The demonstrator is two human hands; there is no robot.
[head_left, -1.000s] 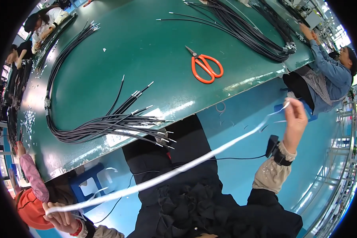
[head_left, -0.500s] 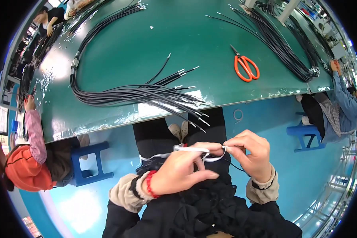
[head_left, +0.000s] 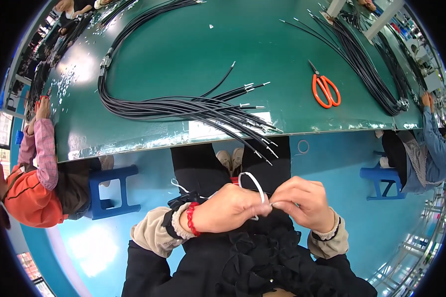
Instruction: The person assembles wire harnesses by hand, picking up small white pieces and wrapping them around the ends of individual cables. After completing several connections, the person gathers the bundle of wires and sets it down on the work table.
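My left hand [head_left: 231, 208] and my right hand [head_left: 302, 203] meet in front of my lap, both pinching a thin white strip [head_left: 252, 180] that arches in a small loop above the fingers. A red band sits on my left wrist. Just beyond, on the green table [head_left: 183, 44], lies a bundle of black cables [head_left: 183, 108] with metal tips that stick out past the near edge. Orange-handled scissors [head_left: 325, 89] rest on the table to the right.
A second bundle of black cables [head_left: 366, 64] lies at the far right of the table. One person in orange and pink sits at the left by a blue stool [head_left: 111, 190]; another in blue sits at the right on a blue stool [head_left: 379, 178].
A second ago my hands were spread far apart with the white strip stretched long between them. They have come together in front of me, and the strip is bent into a small loop.
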